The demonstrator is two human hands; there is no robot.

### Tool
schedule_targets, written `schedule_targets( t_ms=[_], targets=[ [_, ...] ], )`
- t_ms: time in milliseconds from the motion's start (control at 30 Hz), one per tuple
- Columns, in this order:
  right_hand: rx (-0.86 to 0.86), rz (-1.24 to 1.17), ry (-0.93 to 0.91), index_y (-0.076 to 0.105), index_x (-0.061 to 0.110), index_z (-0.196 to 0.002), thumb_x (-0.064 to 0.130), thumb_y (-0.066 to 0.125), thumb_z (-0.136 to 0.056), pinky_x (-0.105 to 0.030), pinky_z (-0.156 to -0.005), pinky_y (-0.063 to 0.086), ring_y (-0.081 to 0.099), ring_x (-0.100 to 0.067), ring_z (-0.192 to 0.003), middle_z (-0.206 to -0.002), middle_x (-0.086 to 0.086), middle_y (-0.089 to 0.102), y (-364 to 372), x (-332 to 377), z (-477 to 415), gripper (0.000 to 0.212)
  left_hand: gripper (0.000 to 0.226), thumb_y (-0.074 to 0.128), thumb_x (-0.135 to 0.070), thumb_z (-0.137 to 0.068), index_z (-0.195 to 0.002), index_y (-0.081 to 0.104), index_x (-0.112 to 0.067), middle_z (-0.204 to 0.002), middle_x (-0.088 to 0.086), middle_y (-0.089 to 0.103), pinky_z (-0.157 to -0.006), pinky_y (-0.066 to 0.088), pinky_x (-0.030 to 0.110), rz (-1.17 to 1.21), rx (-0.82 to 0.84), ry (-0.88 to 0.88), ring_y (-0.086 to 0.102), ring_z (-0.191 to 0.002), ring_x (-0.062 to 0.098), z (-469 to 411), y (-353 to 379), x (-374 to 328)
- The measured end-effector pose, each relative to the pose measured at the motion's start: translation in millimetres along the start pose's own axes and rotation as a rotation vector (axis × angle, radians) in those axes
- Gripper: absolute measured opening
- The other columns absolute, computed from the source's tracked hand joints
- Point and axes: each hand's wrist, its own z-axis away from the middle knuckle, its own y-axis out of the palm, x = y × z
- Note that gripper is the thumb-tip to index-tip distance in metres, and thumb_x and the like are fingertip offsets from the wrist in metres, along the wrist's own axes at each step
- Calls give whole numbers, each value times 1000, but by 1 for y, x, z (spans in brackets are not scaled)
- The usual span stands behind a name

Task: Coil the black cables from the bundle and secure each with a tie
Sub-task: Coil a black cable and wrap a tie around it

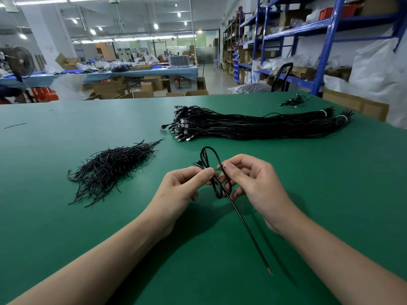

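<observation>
Both hands are up just off the green surface, on my side of the cable bundle. My left hand has its fingers curled, with thumb and forefinger pinching the waist of the coiled cable. One loop sticks up toward the bundle, another hangs below my fingers. My right hand is also curled, and its thumb and forefinger pinch a short black tie that crosses the coil's waist and touches it. I can't tell whether the tie is wrapped fully round. The cable's loose tail runs from the coil away from the bundle, toward me, and shows a reddish tip. The bundle lies flat, with its USB plugs fanned at the left end and white bands cinching the right end. The pile of ties sits left of the bundle and nearer me, well apart from it. A small heap of black connectors is beyond the bundle's right end. One stray tie lies far left of the bundle.
</observation>
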Motion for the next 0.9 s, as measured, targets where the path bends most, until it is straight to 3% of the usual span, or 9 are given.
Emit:
schedule_targets(
  t_ms=[200,400,567,767,900],
  targets=[
    [-29,0,62,73,19,-91,11,68,-95,-24,-54,52,68,-10,-68,-81,-5,76,3,-2,1,10,40,71,-51,-81,-83,77,-12,-74,1,62,-63,35,30,-8,7,19,43,-75,20,-1,-2,6],
    [24,-44,158,67,19,-94,12,70,-93,-22,-58,50,66,-6,-72,-77,1,74,3,-2,1,8,27,72,-40,-89,-88,80,-15,-73,-1,66,-63,42,22,-36,55,40,50,-72,12,0,-1,10],
    [-8,-39,158,69,27,-81,13,78,-85,-25,-59,46,57,-10,-73,-80,0,63,2,-3,0,17,31,69,-45,-82,-84,78,-15,-71,-2,65,-62,41,18,-65,44,40,47,-66,11,0,0,9],
    [-51,-11,85,74,24,-76,13,81,-83,-21,-55,48,62,-6,-63,-76,3,74,2,-2,-1,15,41,68,-42,-86,-88,73,-2,-73,8,56,-61,28,34,-55,0,52,34,-73,25,-1,0,10],
    [-31,-3,58,76,21,-82,13,79,-85,-22,-56,51,65,-6,-66,-79,2,76,1,-2,-1,9,46,66,-45,-87,-89,71,1,-73,4,52,-61,26,35,-44,-21,54,32,-74,24,-2,-1,10]
  ],
)
